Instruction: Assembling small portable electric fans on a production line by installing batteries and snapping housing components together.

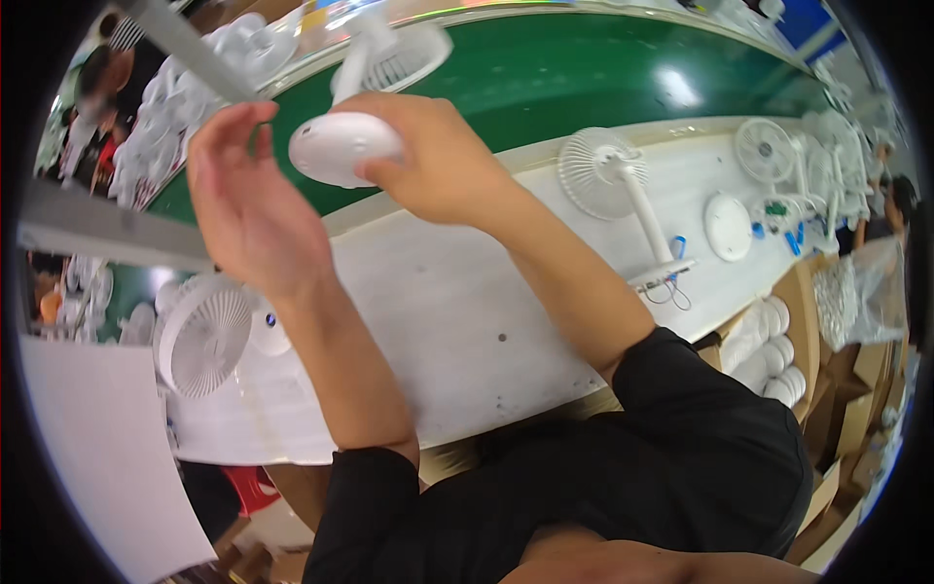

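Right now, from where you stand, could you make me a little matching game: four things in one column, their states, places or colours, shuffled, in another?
Things:
1. Left hand
2. Long strip behind the tabletop
3. Right hand
4. Round disc

Descriptions:
A. Holding a white fan by its base
B. White, lying toward the right of the tabletop
C. Raised, fingers apart from the fan, holding nothing
D. Green

Right pairs: 1-C, 2-D, 3-A, 4-B
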Demonstrator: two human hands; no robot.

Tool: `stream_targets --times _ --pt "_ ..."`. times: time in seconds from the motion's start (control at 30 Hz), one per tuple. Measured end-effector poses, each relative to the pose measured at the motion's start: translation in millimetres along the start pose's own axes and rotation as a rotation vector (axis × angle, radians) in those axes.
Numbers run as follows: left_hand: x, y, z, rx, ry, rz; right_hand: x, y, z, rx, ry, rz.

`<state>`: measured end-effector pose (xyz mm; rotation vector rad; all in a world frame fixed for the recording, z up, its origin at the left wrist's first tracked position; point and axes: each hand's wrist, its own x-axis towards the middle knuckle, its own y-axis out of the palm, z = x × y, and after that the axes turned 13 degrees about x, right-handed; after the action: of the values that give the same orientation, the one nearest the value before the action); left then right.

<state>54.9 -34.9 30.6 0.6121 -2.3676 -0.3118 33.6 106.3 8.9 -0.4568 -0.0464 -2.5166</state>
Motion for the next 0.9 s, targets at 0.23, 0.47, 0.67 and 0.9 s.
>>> stream_targets --times 0.23,0.47,0.67,0.9 --pt "-7 1 -30 0.212 -0.110 0.603 21 -6 -88 -0.406 0.094 -0.551" --pt "3 -8 -47 0.404 -0.059 0.705 16 9 -45 -0.914 -0.188 -0.891" --pt "2 -17 -59 0.433 -0.063 0.697 -105 -36 52 -0.421 -0.248 -0.613" --pt "-3 -10 -70 0.524 -0.072 0.871 -240 -122 -6 -0.512 0.137 -0.435"
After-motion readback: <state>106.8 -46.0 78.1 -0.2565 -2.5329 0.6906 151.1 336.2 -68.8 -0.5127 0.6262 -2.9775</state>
